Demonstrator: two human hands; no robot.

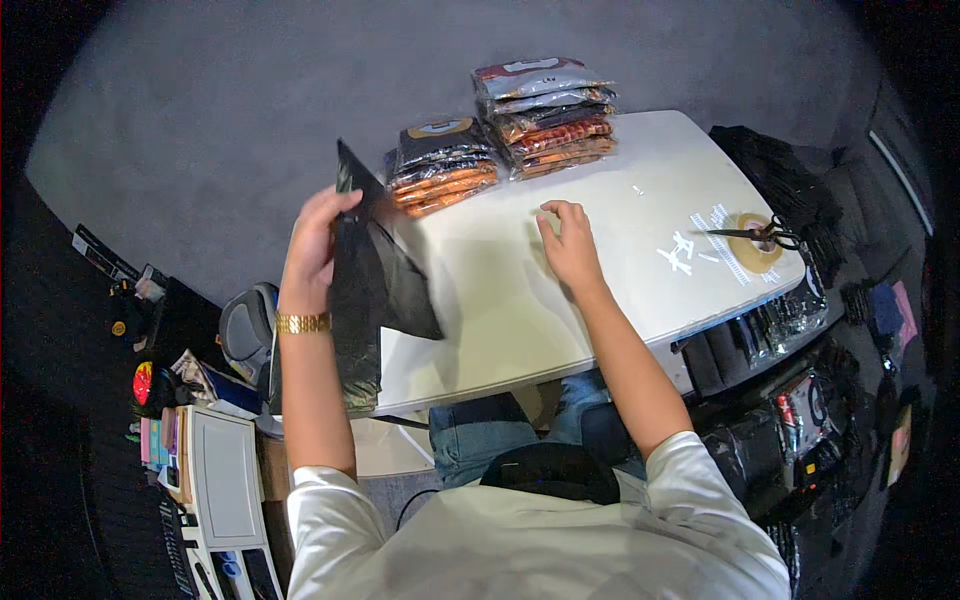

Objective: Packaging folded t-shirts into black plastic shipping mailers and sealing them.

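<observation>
My left hand, with a gold bracelet at its wrist, is closed on a black plastic bag. The bag hangs over the left end of the white table, its loose part blurred by motion. Above the middle of the tabletop is my right hand, fingers slightly bent, thumb apart, nothing held. Beyond the bag, at the far edge, stands a stack of orange and dark garments in clear plastic. A taller stack of packed garments rises just right of it.
Scissors lie on a roll of tape at the table's right end, beside small white strips. Dark plastic-wrapped packs sit below that side. A grey chair and a white cabinet stand to the left.
</observation>
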